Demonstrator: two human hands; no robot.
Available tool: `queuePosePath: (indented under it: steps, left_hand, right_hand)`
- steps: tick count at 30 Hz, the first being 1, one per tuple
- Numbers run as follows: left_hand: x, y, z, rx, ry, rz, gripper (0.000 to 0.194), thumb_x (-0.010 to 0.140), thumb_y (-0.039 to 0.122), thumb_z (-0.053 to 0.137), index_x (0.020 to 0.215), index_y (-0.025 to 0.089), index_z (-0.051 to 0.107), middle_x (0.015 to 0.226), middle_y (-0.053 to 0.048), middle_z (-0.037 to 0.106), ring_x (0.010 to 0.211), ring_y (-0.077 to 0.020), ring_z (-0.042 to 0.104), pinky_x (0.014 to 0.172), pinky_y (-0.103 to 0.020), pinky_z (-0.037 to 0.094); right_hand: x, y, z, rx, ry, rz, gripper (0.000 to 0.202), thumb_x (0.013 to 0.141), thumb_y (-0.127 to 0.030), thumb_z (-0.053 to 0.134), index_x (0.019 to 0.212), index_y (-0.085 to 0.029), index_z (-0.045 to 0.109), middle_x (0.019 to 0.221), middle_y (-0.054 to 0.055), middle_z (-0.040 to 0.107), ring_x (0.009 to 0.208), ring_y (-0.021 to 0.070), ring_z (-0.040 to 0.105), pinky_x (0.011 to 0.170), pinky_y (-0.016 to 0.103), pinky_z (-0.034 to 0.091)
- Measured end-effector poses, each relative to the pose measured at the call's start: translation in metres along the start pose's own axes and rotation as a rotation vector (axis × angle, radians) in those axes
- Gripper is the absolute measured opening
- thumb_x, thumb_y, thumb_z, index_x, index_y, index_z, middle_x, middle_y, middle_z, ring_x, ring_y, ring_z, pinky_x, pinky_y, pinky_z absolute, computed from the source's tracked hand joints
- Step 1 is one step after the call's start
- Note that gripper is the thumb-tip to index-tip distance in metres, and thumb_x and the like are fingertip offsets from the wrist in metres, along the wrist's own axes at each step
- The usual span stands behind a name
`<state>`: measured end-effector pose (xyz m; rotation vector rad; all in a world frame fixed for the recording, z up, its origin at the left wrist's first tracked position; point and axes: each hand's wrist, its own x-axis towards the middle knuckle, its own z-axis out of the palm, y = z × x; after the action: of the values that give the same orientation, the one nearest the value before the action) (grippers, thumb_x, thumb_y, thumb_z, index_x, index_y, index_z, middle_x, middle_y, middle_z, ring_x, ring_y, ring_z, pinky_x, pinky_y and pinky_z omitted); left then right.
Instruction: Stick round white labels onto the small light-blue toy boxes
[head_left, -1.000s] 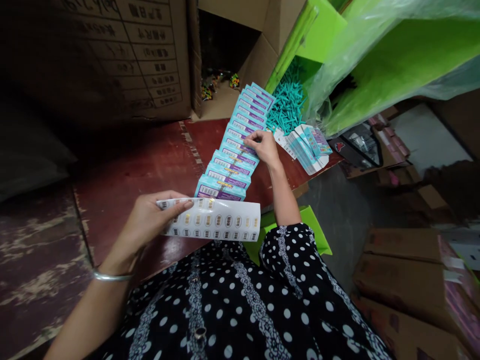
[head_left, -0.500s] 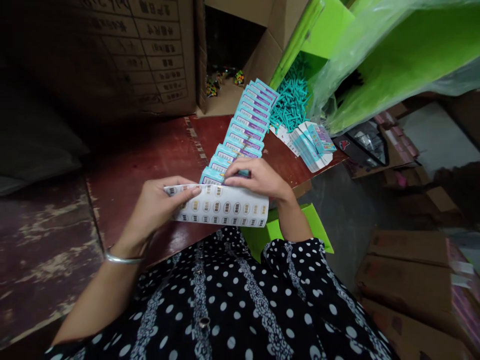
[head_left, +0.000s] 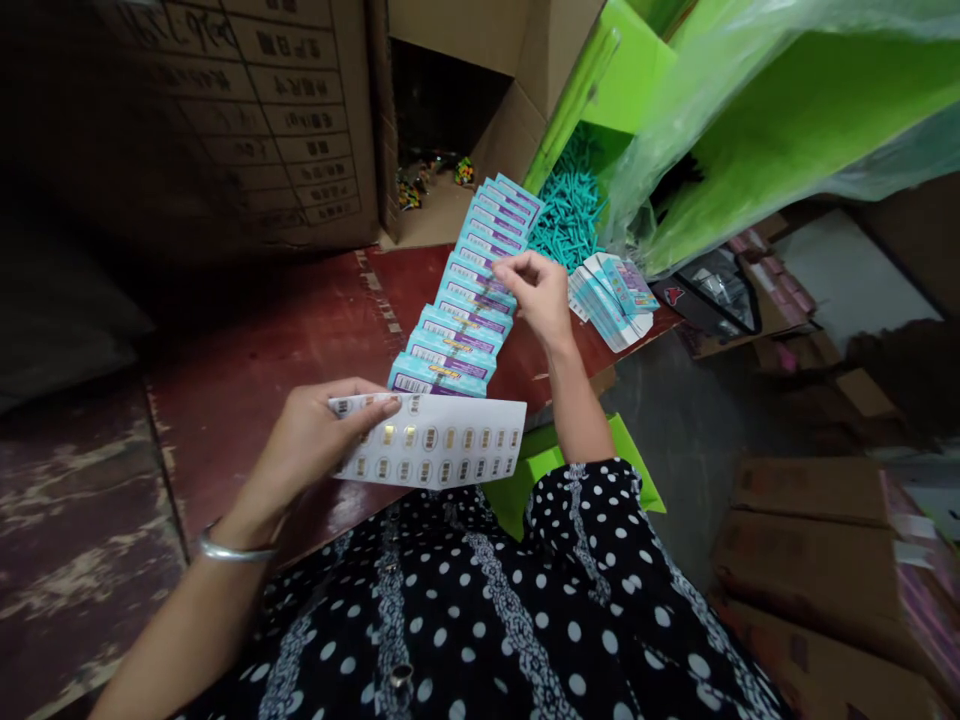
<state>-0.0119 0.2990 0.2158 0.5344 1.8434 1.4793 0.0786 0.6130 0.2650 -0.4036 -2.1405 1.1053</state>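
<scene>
- The right hand (head_left: 544,300) has thumb and forefinger together at the tips; whether a sticker sits between them is too small to tell.
- Those tips are over the right side of the boxes (head_left: 465,305), about midway along the row; whether they touch a box cannot be told.
- The left hand (head_left: 322,430) is clamped on the left end of the sheet (head_left: 427,455), thumb on top, fingers underneath.
- The sheet reaches out rightward from the left thumb, its far end free, below and well apart from the right fingertips.
- Oval stickers (head_left: 430,438) run in rows across the sheet, some glinting gold.
- The sheet's upper edge overlaps the near end of the nearest box in view.
- The boxes, light blue and purple with barcodes, overlap in a slanting row on the red table (head_left: 300,330).
- Beside the far end of the row, teal pieces (head_left: 570,210) lie heaped at the mouth of a green bin (head_left: 637,70).
- Right of the right hand, flat cartons (head_left: 611,305) lie stacked near the table's edge.
- Beyond the row stands an open carton (head_left: 517,130) with small colourful items (head_left: 464,171) inside.
- A silver bangle (head_left: 236,551) circles the left wrist, above a polka-dot top (head_left: 450,610).
</scene>
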Motion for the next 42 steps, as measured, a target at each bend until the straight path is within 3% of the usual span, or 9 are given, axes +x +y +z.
queuePosePath:
  steps: [6, 14, 16, 20, 22, 25, 30, 39, 42]
  left_hand:
    - [0.003, -0.005, 0.0, -0.018, -0.055, -0.015, 0.045, 0.066, 0.059, 0.095, 0.083, 0.019, 0.084, 0.067, -0.006, 0.075, 0.056, -0.017, 0.063, 0.049, -0.023, 0.046]
    - [0.006, -0.009, 0.0, -0.004, -0.064, -0.005, 0.045, 0.068, 0.059, 0.094, 0.086, 0.019, 0.084, 0.07, -0.006, 0.076, 0.058, -0.0162, 0.062, 0.051, -0.022, 0.046]
    - [0.005, -0.009, 0.002, -0.018, -0.08, 0.0, 0.046, 0.069, 0.06, 0.094, 0.087, 0.019, 0.083, 0.071, -0.006, 0.077, 0.059, -0.0165, 0.063, 0.052, -0.022, 0.047]
    - [0.002, -0.006, 0.003, -0.033, -0.088, 0.016, 0.048, 0.07, 0.061, 0.093, 0.09, 0.019, 0.08, 0.072, -0.005, 0.075, 0.059, -0.017, 0.063, 0.051, -0.023, 0.046]
    - [0.0, -0.003, 0.003, -0.026, -0.074, 0.039, 0.046, 0.073, 0.061, 0.091, 0.09, 0.019, 0.079, 0.072, -0.004, 0.074, 0.059, -0.0163, 0.061, 0.052, -0.023, 0.046]
    - [-0.002, 0.001, 0.003, -0.007, -0.057, 0.105, 0.043, 0.077, 0.059, 0.088, 0.089, 0.019, 0.076, 0.073, -0.003, 0.072, 0.06, -0.0148, 0.058, 0.052, -0.022, 0.044]
    - [-0.003, 0.007, 0.008, -0.004, -0.069, 0.189, 0.041, 0.08, 0.057, 0.085, 0.089, 0.019, 0.073, 0.071, -0.001, 0.067, 0.059, -0.0136, 0.054, 0.051, -0.021, 0.041]
    - [-0.004, 0.019, 0.01, -0.012, -0.067, 0.218, 0.035, 0.083, 0.053, 0.084, 0.085, 0.019, 0.074, 0.063, 0.0, 0.065, 0.049, -0.0125, 0.051, 0.045, -0.022, 0.041]
    - [0.004, 0.038, 0.001, 0.016, 0.0, 0.309, 0.035, 0.081, 0.052, 0.085, 0.082, 0.018, 0.076, 0.063, -0.001, 0.067, 0.049, -0.0126, 0.052, 0.043, -0.022, 0.04]
  right_hand:
    - [0.069, 0.076, -0.002, -0.108, -0.033, 0.165, 0.019, 0.083, -0.03, 0.082, 0.077, -0.019, 0.068, 0.082, 0.002, 0.075, 0.081, 0.0186, 0.07, 0.085, 0.034, 0.057]
    - [0.062, 0.079, 0.007, -0.306, -0.057, 0.114, 0.013, 0.081, -0.026, 0.08, 0.084, -0.02, 0.07, 0.087, 0.002, 0.077, 0.086, 0.0205, 0.07, 0.089, 0.035, 0.057]
    - [0.059, 0.074, 0.006, -0.389, -0.081, 0.075, 0.012, 0.082, -0.021, 0.079, 0.091, -0.021, 0.071, 0.091, 0.002, 0.077, 0.089, 0.0216, 0.07, 0.092, 0.038, 0.057]
    - [0.043, 0.05, -0.001, -0.444, -0.085, -0.018, 0.046, 0.081, -0.006, 0.069, 0.124, -0.022, 0.071, 0.121, 0.007, 0.078, 0.098, 0.023, 0.071, 0.099, 0.042, 0.058]
    - [0.025, 0.025, -0.005, -0.358, -0.12, -0.055, 0.04, 0.086, -0.009, 0.067, 0.123, -0.022, 0.072, 0.122, 0.008, 0.079, 0.1, 0.0228, 0.072, 0.1, 0.042, 0.058]
    - [-0.014, -0.02, -0.005, -0.194, -0.345, -0.103, 0.012, 0.1, -0.028, 0.068, 0.102, -0.021, 0.077, 0.107, 0.005, 0.082, 0.102, 0.0218, 0.074, 0.099, 0.038, 0.057]
    - [-0.072, -0.066, 0.009, -0.16, -0.678, -0.183, 0.019, 0.102, -0.038, 0.077, 0.1, -0.02, 0.081, 0.103, 0.004, 0.083, 0.101, 0.0194, 0.074, 0.096, 0.035, 0.054]
    - [-0.089, -0.056, 0.025, -0.114, -0.457, -0.609, 0.02, 0.109, -0.029, 0.071, 0.093, -0.021, 0.08, 0.098, 0.003, 0.084, 0.093, 0.0154, 0.077, 0.091, 0.033, 0.06]
    - [-0.072, -0.063, 0.012, 0.025, -0.326, -0.6, 0.017, 0.108, -0.033, 0.073, 0.096, -0.023, 0.08, 0.1, 0.002, 0.084, 0.096, 0.0157, 0.078, 0.093, 0.034, 0.061]
